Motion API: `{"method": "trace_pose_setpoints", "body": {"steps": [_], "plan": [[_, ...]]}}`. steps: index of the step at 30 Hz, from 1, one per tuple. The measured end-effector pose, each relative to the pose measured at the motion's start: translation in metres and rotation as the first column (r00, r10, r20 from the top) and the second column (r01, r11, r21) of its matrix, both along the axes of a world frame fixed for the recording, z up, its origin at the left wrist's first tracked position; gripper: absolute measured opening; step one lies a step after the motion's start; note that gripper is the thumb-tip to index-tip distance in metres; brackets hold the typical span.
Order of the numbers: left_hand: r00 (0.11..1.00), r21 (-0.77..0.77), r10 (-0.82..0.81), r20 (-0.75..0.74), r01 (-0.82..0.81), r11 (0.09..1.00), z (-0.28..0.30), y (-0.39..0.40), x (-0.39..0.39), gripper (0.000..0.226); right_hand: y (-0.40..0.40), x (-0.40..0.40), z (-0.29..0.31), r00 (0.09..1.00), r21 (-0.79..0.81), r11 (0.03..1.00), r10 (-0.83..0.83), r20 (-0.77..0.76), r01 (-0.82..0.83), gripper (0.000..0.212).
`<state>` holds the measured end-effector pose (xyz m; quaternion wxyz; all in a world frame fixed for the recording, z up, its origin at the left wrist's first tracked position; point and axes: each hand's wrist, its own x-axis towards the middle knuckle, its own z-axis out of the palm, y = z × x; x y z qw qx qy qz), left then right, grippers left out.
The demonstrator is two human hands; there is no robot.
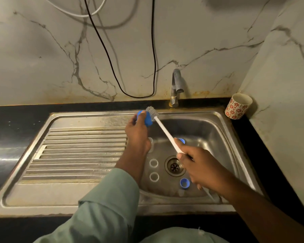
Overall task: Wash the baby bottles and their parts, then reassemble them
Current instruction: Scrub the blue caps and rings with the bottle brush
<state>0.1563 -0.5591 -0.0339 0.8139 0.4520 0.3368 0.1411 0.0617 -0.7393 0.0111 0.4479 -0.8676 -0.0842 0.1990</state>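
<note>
Left hand (138,128) over sink (209,123), fingers curled round blue cap (145,118). Right hand (198,165) grips white brush (165,132) handle; bristles touch cap. Two rings (154,163), second blue cap (184,183) in basin by drain (174,166).

Single head-worn wide-angle view, forward and steeply down, close over the steel sink (223,120) and marble wall (42,50).

No readable text, label, brand or number shows anywhere; nothing legible on any object.
</note>
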Motion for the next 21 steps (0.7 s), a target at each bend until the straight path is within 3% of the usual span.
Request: {"method": "trace_pose_setpoints", "body": {"steps": [3, 7, 11, 14, 19, 21], "plan": [[0.996, 0.021, 0.093, -0.018, -0.092, 0.996, 0.002, 0.012, 0.006, 0.01, -0.002, -0.011, -0.001, 0.997, 0.007, 0.997, 0.072, 0.005, -0.072, 0.028], [0.995, 0.121, -0.084, -0.062, 0.091, 0.988, -0.003, -0.003, 0.002, 0.013, 0.003, -0.001, 0.003, 0.999, 0.009, 1.0, -0.011, 0.038, 0.011, 0.031], [0.998, 0.06, 0.032, -0.049, -0.029, 0.998, -0.002, 0.001, 0.005, 0.009, -0.002, -0.013, 0.003, 0.995, -0.052, 0.996, 0.073, 0.072, -0.07, 0.028], [0.995, 0.09, -0.096, 0.011, 0.094, 0.991, -0.002, -0.01, 0.0, 0.023, 0.004, -0.005, 0.006, 0.995, -0.028, 0.999, 0.041, 0.091, -0.039, 0.03], [0.994, -0.064, 0.046, 0.1, -0.04, 0.997, 0.003, 0.005, 0.003, 0.034, -0.003, -0.012, 0.012, 0.995, 0.005, 0.995, 0.094, 0.036, -0.095, 0.034], [0.996, -0.053, -0.011, 0.092, 0.016, 0.998, 0.0, 0.0, 0.0, 0.043, -0.001, -0.002, 0.012, 0.997, -0.022, 0.998, 0.058, 0.053, -0.056, 0.033]]}}
